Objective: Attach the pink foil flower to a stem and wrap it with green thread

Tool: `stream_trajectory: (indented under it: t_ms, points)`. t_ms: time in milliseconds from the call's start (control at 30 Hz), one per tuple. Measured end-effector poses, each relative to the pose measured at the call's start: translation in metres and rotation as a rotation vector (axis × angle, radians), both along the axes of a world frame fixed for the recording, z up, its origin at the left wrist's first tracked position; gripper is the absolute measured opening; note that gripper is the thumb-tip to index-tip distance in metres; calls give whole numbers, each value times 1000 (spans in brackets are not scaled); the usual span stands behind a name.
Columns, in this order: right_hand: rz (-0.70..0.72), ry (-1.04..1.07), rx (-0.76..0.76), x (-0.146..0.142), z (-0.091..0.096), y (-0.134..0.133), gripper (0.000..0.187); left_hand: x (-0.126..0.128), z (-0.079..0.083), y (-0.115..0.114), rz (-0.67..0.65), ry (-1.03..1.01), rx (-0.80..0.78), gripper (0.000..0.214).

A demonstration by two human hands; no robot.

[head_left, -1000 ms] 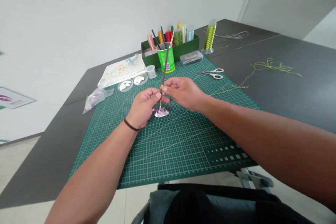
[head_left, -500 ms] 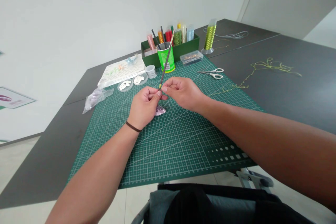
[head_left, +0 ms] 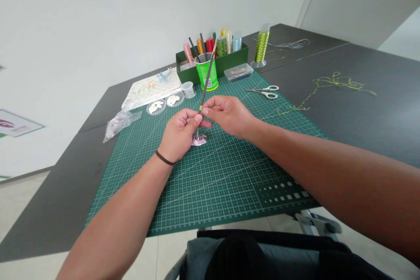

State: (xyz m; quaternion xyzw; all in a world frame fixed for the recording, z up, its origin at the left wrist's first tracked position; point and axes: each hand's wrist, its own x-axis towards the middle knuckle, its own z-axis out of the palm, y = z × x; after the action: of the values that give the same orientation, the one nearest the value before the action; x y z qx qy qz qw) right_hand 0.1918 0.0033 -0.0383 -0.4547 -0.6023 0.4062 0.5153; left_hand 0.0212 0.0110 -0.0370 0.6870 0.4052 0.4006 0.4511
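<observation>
A slim dark stick [head_left: 208, 76] slants up and away from my fingers, with a pale metallic-looking tip and a narrow yellow-green thread band [head_left: 201, 108] near its lower part. My left hand [head_left: 180, 133] is closed round the lower stick, thumb on top. Thumb and forefinger of my right hand [head_left: 228, 116] pinch at the stick beside the band; whether they also grip loose thread is too small to tell. Below my left fingers a lilac flower-like piece [head_left: 198, 140] hangs at the stick's lower end, partly hidden by the hand.
A green cutting mat [head_left: 210, 183] covers the table front. Beyond my hands stand a green can [head_left: 212, 82], a green box [head_left: 236, 57] of thread spools and a clear case [head_left: 239, 72]. White-handled scissors [head_left: 269, 92], tangled yellow-green thread [head_left: 337, 81] and a thread spool [head_left: 262, 46] lie rightward; small dishes [head_left: 155, 106] leftward.
More of the lilac piece shows below my left hand, turned to reveal its centre. The yellow-green band sits slightly clearer above my fingertips. Both hands stay almost in place.
</observation>
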Motion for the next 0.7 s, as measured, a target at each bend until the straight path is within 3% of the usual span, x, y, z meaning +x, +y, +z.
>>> stream_trajectory:
  t_ms: [333, 533, 700]
  points:
    - [90, 189, -77, -1, -3, 2, 1, 1, 2, 0, -77, -86, -119, 31]
    - [187, 273, -116, -1, 0, -1, 9, 0, 5, -1, -164, -153, -236, 35]
    - [130, 281, -122, -2, 0, 1, 10, 0, 6, -1, -156, -108, -209, 36]
